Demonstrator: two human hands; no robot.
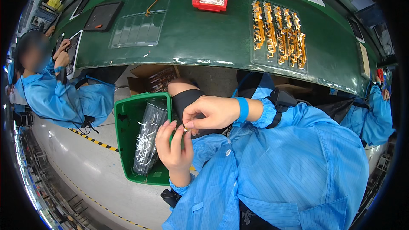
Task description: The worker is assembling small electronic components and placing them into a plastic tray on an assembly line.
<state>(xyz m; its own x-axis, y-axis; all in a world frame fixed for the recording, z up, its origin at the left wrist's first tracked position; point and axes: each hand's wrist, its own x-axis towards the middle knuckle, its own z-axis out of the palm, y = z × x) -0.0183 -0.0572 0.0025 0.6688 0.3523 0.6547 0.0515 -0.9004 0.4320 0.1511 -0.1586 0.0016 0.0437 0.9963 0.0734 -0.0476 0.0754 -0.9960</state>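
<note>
My left hand (174, 147) is raised in front of my lap, its fingertips pinched together. Coming in from the right, my right hand (213, 111) wears a blue wristband (243, 110) and meets it, thumb and forefinger closed. Between the fingertips shows a tiny whitish-yellow piece (185, 129), mostly hidden and too small to name. Just left of my hands stands a green bin (123, 145). Clear plastic trays (154, 117) lie inside it with many small white strips (146, 145) on them.
A green workbench (204, 38) runs across ahead. On it are a red box (198, 4) of white pieces, a clear tray (136, 30) with one orange flex cable (154, 4), and a tray (272, 66) of several flex cables. Co-workers sit left (64, 93) and right (370, 115).
</note>
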